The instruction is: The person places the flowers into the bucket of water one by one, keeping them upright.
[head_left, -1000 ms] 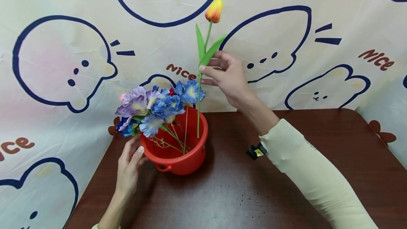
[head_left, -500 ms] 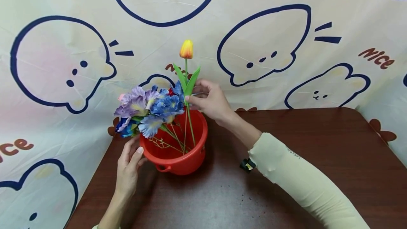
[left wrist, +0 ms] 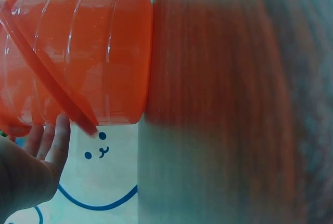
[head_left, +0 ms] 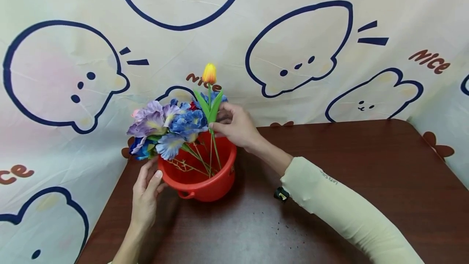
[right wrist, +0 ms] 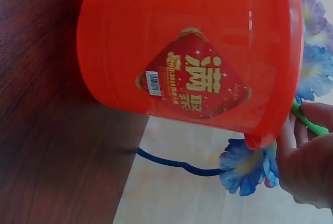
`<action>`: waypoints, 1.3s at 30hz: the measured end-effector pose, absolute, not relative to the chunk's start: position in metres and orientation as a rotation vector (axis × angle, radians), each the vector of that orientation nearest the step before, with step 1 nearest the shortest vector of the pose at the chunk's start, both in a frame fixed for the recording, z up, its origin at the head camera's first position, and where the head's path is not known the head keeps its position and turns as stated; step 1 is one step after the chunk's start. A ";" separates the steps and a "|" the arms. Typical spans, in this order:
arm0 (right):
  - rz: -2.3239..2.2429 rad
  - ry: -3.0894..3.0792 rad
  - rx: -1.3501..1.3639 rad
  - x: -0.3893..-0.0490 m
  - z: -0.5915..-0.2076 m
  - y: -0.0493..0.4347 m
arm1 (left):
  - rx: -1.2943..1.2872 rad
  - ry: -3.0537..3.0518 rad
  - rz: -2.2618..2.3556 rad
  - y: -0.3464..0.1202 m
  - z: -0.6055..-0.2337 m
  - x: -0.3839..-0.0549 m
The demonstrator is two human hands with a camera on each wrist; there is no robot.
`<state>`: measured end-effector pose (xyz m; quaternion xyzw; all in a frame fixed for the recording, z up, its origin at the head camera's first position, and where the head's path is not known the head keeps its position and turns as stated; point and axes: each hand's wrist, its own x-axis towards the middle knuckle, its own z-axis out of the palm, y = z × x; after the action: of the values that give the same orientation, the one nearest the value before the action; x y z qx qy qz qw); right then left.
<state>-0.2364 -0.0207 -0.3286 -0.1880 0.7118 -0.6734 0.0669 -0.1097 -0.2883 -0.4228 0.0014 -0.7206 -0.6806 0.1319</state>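
Note:
A yellow-orange tulip [head_left: 209,73] with green leaves stands upright in the head view, its stem reaching down into a red bucket [head_left: 210,192]. My right hand [head_left: 234,127] pinches the tulip between thumb and fingers just below the leaves, above the bucket's far right rim. In the right wrist view this hand [right wrist: 307,156] is beside the rim with the green stem [right wrist: 311,122] in its grip. My left hand [head_left: 145,192] touches the bucket's left side near the rim; the left wrist view shows its fingers [left wrist: 61,138] extended against the red wall.
Purple flowers [head_left: 150,119] and blue flowers [head_left: 188,124] lean left out of the bucket on thin stems. The bucket stands on a dark brown table [head_left: 348,162]. Small dark specks lie at the front. A cartoon-printed cloth [head_left: 293,44] hangs behind.
My right hand has moved down and left with the tulip, bringing its stem deeper into the bucket beside the blue flowers. The left hand keeps its place at the bucket.

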 end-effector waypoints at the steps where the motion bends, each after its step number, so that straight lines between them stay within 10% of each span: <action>1: -2.010 2.158 -0.576 -0.236 -0.330 -0.022 | 0.008 -2.093 -1.975 -0.288 -0.423 -0.109; 39: -1.649 2.248 -0.574 -0.236 -0.324 -0.032 | -0.010 -2.110 -1.966 -0.290 -0.423 -0.109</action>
<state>-0.2362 -0.0322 -0.3236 -0.1995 0.7812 -0.5730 0.1471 -0.1089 -0.2901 -0.4231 -0.0035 -0.7255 -0.6762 0.1284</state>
